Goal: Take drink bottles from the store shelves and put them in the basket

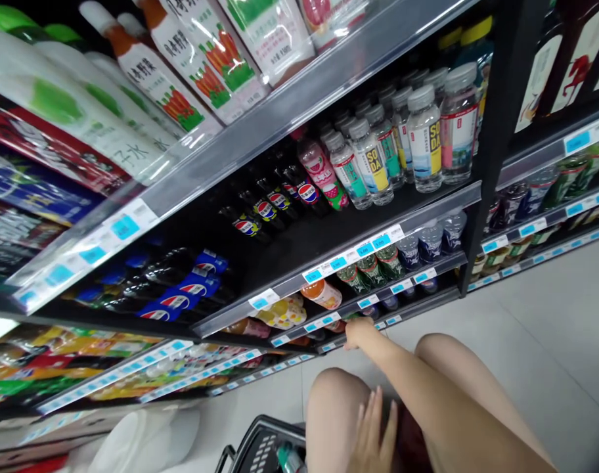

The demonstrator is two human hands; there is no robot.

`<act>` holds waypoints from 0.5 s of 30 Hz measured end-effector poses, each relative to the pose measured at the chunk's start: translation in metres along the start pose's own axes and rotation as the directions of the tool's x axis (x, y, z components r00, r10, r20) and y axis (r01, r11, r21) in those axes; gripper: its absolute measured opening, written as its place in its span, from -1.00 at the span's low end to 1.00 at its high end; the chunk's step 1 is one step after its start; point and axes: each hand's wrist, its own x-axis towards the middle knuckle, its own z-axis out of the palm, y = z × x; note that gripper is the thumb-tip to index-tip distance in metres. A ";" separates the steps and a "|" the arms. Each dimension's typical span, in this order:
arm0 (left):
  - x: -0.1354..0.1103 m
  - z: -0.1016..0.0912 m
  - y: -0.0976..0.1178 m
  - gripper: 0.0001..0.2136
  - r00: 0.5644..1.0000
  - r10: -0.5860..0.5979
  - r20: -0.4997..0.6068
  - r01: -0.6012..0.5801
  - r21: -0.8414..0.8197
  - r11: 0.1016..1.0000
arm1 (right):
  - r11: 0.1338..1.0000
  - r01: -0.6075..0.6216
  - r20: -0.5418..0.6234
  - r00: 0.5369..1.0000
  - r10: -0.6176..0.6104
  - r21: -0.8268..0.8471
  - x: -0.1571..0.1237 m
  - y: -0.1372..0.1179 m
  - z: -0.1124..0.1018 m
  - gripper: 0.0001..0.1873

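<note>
I am crouched in front of a black drinks shelf unit (329, 263). My right hand (359, 332) reaches out to the edge of one of the lowest shelves, just below a row of green bottles (373, 266) and an orange drink bottle (322, 293). Its fingers are tucked in under the shelf rail, so I cannot see whether they hold anything. My left hand (374, 435) lies flat on my left knee with its fingers stretched out and nothing in it.
A black shopping basket (260, 448) with a bottle in it stands on the floor by my knees. Cola bottles (274, 203) and clear soda water bottles (422, 138) fill the shelves above. Pale floor tiles (550, 328) stretch to the right. A white bag (146, 440) lies at lower left.
</note>
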 end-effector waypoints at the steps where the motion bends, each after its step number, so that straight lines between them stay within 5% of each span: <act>1: -0.017 0.007 -0.005 -0.04 0.999 0.024 0.032 -0.024 0.006 1.000 | 1.000 -0.011 0.023 1.000 0.011 -0.009 -0.001 -0.002 0.003 -0.38; 4: -0.048 -0.010 -0.021 -0.11 0.992 -0.073 0.106 0.071 0.019 0.997 | 1.000 0.014 0.019 1.000 -0.014 -0.025 -0.004 -0.011 0.013 -0.36; 9: -0.060 -0.053 -0.037 -0.20 0.934 -0.357 -0.016 0.350 -0.158 0.923 | 0.994 0.052 0.068 0.997 -0.046 -0.096 -0.010 -0.027 0.037 -0.39; 12: -0.064 -0.044 -0.052 -0.26 0.878 -0.476 -0.052 0.417 -0.405 0.813 | 0.991 0.055 0.098 0.994 -0.043 -0.119 -0.015 -0.035 0.048 -0.44; 15: -0.072 -0.018 -0.072 -0.40 0.761 -0.649 0.021 0.552 -0.548 0.629 | 0.990 0.049 0.077 0.996 -0.039 -0.129 -0.022 -0.039 0.056 -0.46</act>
